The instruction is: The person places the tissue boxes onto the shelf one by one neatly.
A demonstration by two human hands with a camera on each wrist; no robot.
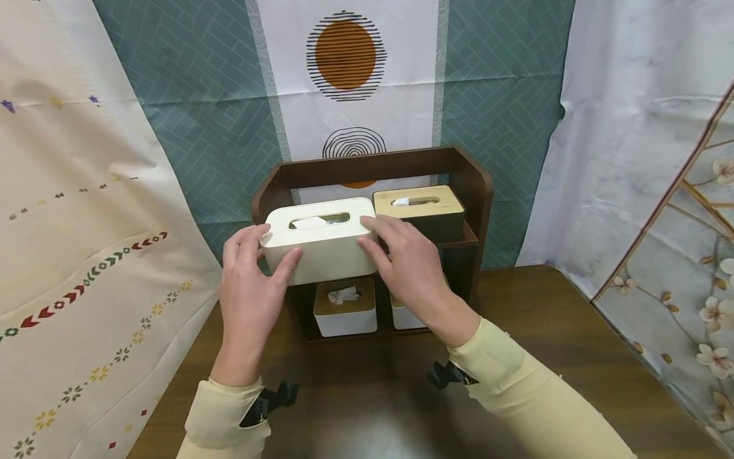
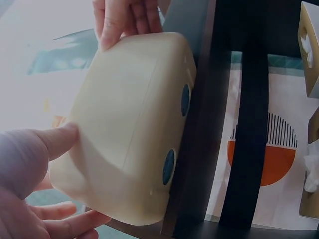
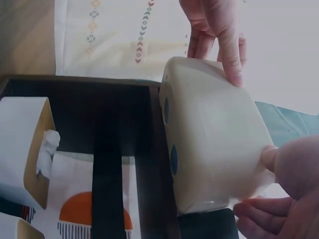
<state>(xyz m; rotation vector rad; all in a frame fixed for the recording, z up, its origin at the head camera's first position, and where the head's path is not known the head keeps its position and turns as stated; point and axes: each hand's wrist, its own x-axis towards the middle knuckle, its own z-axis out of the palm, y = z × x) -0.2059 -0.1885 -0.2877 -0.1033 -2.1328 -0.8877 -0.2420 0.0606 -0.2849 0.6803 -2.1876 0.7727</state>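
A cream tissue box (image 1: 327, 255) with a slot in its top is held between both hands, in front of the left part of the upper shelf. My left hand (image 1: 246, 287) grips its left end, thumb on the front face. At the other end, my right hand (image 1: 410, 268) pinches the upper corner, thumb in front. Both wrist views show the tissue box (image 2: 119, 129) from its front, with dark round feet on its underside beside the shelf edge. Whether it touches the shelf, I cannot tell. White tissue shows inside the slot.
A dark brown two-tier shelf (image 1: 367, 160) stands on the wooden table (image 1: 367, 395). A black tissue box with a wooden lid (image 1: 438, 220) sits at upper right. Below are a white tissue box (image 1: 346, 322) and another (image 1: 404, 315), partly hidden. Patterned cloths hang around.
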